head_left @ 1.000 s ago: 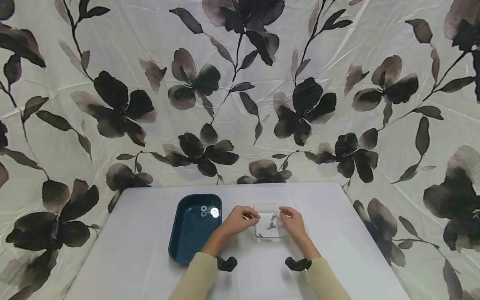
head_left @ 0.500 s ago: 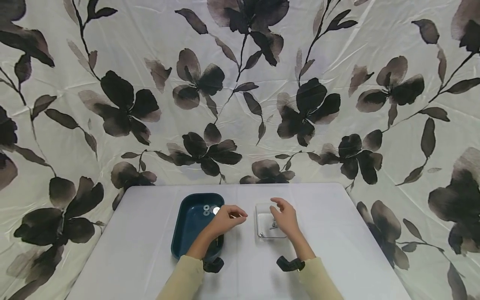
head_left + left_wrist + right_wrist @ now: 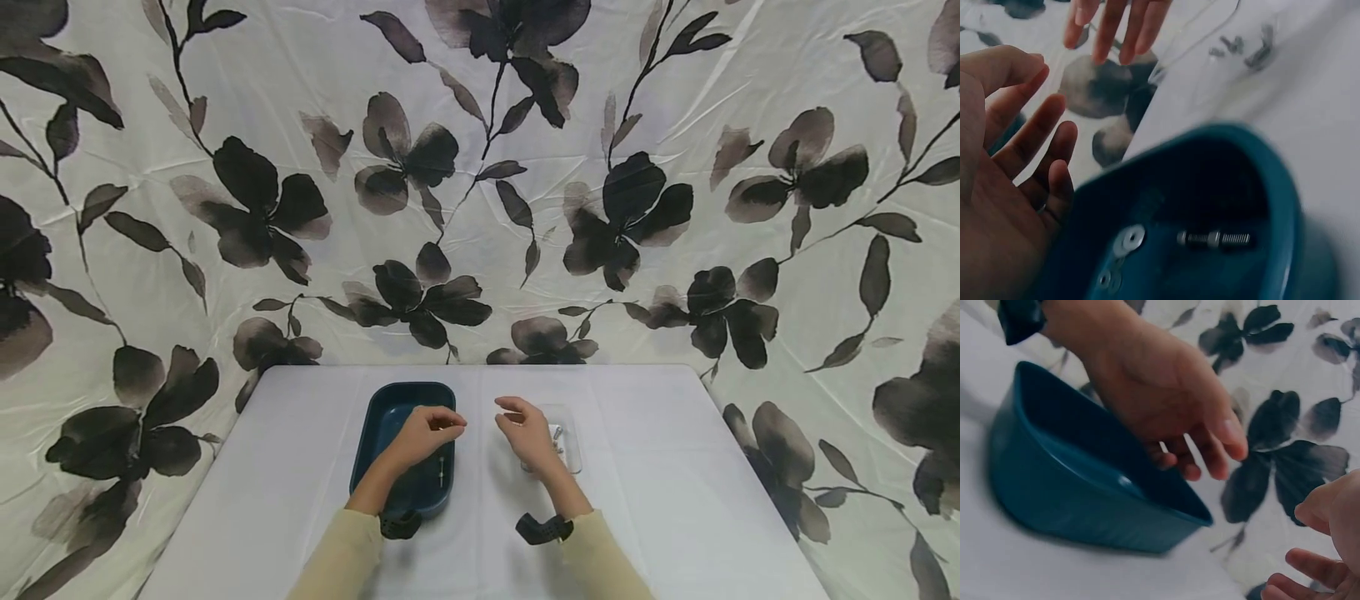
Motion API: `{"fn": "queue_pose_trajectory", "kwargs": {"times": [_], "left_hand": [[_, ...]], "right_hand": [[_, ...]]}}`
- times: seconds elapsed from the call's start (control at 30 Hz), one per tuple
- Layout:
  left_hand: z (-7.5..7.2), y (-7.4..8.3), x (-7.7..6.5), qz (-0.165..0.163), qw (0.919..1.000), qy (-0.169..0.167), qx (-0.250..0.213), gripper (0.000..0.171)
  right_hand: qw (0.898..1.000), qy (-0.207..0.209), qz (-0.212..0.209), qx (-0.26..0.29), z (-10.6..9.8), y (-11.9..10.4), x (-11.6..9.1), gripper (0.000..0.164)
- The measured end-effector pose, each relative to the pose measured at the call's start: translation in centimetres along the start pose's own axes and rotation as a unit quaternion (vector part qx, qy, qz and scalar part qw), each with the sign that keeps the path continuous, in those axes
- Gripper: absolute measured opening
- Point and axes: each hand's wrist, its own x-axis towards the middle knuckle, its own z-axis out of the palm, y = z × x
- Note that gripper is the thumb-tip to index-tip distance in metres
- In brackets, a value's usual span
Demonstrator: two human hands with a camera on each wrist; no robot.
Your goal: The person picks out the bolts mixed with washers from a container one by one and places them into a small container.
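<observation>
My left hand [image 3: 423,433] hovers over the dark teal tray [image 3: 393,407], thumb close to the index finger and the other fingers loosely curled. Nothing shows between its fingertips. In the left wrist view, a bolt [image 3: 1233,239] with a nut on its thread lies on the tray floor, beside several flat washers [image 3: 1133,237]. My right hand [image 3: 527,437] is held up to the right of the tray with relaxed, parted fingers and nothing in them. Behind it, partly hidden, sits a clear plastic box [image 3: 575,457] holding several small bolts [image 3: 1260,53].
A white cloth covers the table [image 3: 660,483]. Behind its far edge hangs a pale curtain [image 3: 517,275] with dark flowers. A black band [image 3: 401,525] is on the left wrist, another black band [image 3: 543,529] on the right.
Both hands have moved left from the clear box, the left now over the tray and the right between tray and box. The bolt in the tray, first hidden by the left arm, is now visible.
</observation>
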Motion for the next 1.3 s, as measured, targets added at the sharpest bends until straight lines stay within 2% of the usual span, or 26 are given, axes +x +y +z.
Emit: {"fn": "queue_pose_trajectory", "kwargs": {"times": [0.1,0.33,0.47,0.57,0.8,0.93,1.1,1.3], "left_hand": [[-1.0,-0.2,-0.5,0.005,0.9999,0.006,-0.010,0.014],[-2.4,-4.6,-0.1,-0.001,0.9998,0.019,0.008,0.020],[-3.0,-5.4,0.0,-0.016,0.9995,0.013,0.022,0.015],[-3.3,-6.0,0.1,-0.032,0.9982,0.004,0.051,0.013],[-3.4,-7.4,0.7,-0.046,0.9933,0.001,0.106,0.009],[-3.2,-8.4,1.5,-0.042,0.9922,-0.001,0.117,0.010],[-2.5,-9.6,2.4,-0.044,0.9906,-0.024,0.127,0.010],[-2.0,-10.0,2.6,-0.050,0.9887,-0.043,0.134,0.007]], "right_hand": [[1.000,-0.019,0.002,0.012,1.4,0.1,-0.2,0.025],[0.998,-0.047,0.020,0.035,4.1,0.6,-0.5,0.024],[0.997,-0.058,0.021,0.040,5.3,1.0,-1.0,0.025],[0.997,-0.060,0.024,0.042,6.1,1.3,-1.4,0.027],[0.996,-0.066,0.031,0.059,7.6,1.8,-2.5,0.026],[0.995,-0.069,0.029,0.068,7.9,1.9,-2.9,0.027],[0.995,-0.061,0.035,0.075,8.0,2.0,-3.2,0.028],[0.991,-0.068,0.048,0.105,8.5,2.5,-3.1,0.028]]}}
